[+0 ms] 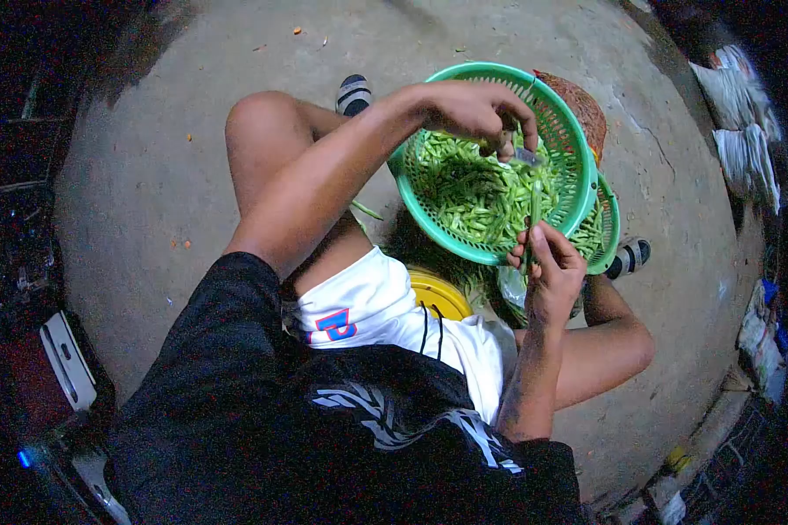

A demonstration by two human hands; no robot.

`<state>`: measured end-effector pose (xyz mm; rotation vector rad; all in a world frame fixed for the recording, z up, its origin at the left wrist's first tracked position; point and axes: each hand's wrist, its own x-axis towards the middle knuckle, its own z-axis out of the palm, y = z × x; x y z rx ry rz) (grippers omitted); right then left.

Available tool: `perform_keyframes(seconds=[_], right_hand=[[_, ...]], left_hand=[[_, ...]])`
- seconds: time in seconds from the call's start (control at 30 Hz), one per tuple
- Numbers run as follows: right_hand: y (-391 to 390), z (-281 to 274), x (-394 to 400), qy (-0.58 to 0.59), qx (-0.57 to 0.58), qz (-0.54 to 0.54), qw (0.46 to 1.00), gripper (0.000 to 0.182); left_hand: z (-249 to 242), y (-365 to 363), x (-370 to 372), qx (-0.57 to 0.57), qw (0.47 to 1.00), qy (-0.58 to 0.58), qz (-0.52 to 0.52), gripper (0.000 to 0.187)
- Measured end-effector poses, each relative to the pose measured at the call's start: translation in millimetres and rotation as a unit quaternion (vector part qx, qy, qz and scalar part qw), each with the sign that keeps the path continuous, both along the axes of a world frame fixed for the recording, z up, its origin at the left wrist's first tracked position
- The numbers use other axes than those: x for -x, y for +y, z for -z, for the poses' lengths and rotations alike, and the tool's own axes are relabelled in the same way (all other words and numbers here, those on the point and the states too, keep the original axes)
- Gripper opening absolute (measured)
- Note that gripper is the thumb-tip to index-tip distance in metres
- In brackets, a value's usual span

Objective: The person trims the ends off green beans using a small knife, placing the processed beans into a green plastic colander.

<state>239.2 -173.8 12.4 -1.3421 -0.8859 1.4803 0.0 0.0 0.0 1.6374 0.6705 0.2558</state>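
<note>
Beans partly cut: pieces heaped, long ones in hand
The left hand (480, 114) grips one blade (527, 157) over a green basket (571, 157) of cut pieces (473, 206), uncountable; the right hand (558, 273) pinches long green beans (535, 206), number unclear. A second basket (614, 223), two altogether, sits just beyond it. The uncut remainder cannot be told.

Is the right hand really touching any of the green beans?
Touching. The head view shows the right hand pinching a few long green beans between its thumb and fingers.
</note>
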Motion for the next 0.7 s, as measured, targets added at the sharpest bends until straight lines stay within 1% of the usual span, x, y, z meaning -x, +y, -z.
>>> perform_keyframes(seconds=[0.07,0.1,0.17,0.27,0.3,0.37,0.4,0.5,0.53,0.57,0.63,0.7], right_hand=[[-0.3,3.9,4.2,0.012,0.008,0.002,1.0,0.026],[4.0,10.7,16.4,0.035,0.007,0.002,0.999,0.026],[1.0,9.1,17.8,0.046,-0.003,0.0,0.999,0.023],[1.2,1.0,18.6,0.038,0.0,0.027,0.999,0.021],[0.0,0.7,18.0,0.039,0.0,0.026,0.999,0.021],[-2.9,2.6,15.3,0.047,-0.02,0.006,0.999,0.02],[-2.6,4.9,14.1,0.048,-0.021,0.006,0.999,0.02],[-2.5,10.1,13.1,0.057,0.0,0.012,0.998,0.02],[-1.8,10.2,13.9,0.051,0.008,0.013,0.999,0.02],[-1.8,10.3,14.0,0.045,0.017,0.014,0.999,0.021],[-2.5,10.6,12.5,0.052,0.021,0.008,0.998,0.022],[-2.6,9.1,13.1,0.061,0.022,-0.001,0.998,0.022]], left_hand=[[6.5,-9.9,-8.0,0.02,0.996,-0.085,0.032,0.05],[-9.9,-19.0,-2.7,0.042,0.996,-0.045,0.057,0.051],[-19.6,-33.9,-13.8,0.041,0.996,-0.045,0.071,0.048],[0.0,-15.4,-3.9,0.033,0.996,-0.067,0.039,0.036],[-1.6,-11.9,1.1,0.033,0.997,-0.066,0.038,0.036],[-4.9,-6.1,10.8,0.04,0.998,-0.047,-0.008,0.037],[-5.6,-5.1,11.0,0.041,0.997,-0.065,-0.005,0.038],[-1.4,-21.1,-2.2,0.035,0.997,-0.069,0.002,0.039],[-10.9,-30.2,-7.6,0.023,0.999,-0.033,0.023,0.041],[-4.3,-34.3,-14.9,0.065,0.994,-0.068,0.048,0.041],[-13.2,-34.3,-17.2,0.024,0.998,-0.027,0.053,0.04],[-18.7,-28.9,-9.4,0.032,0.999,-0.028,0.033,0.039]])
